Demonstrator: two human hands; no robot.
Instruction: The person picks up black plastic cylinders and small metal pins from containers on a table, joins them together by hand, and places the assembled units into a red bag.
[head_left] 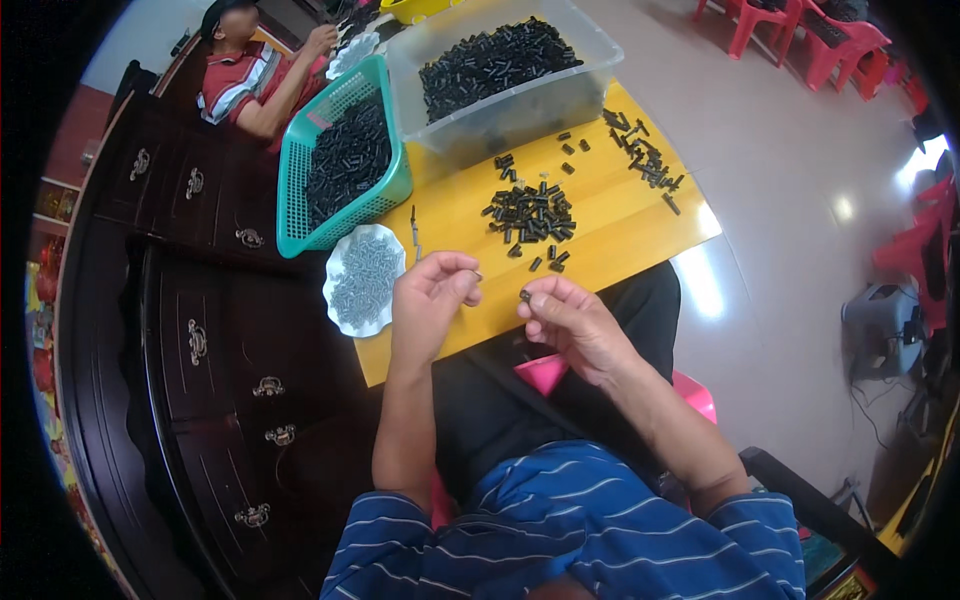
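My left hand [437, 292] is closed in a pinch beside the white scalloped plate, with a tiny thing at its fingertips too small to name. That plate [337, 316] holds many small silvery metal pieces [365, 280]. My right hand [575, 322] grips a small black tube [525, 296] between thumb and fingers, a short way from the left fingertips. Both hands are above the near edge of the yellow table [465, 320]. Just beyond them lies a loose pile of short black tubes [535, 212]. A thin dark tool-like stick [415, 232] rests by the plate.
A green basket [290, 185] and a translucent bin [480, 140], both full of black pieces, stand farther back. More black parts [645, 155] lie scattered at the table's right. Dark drawers [200, 310] stand at left; a person [250, 75] sits beyond. Pink stools [750, 25] stand far right.
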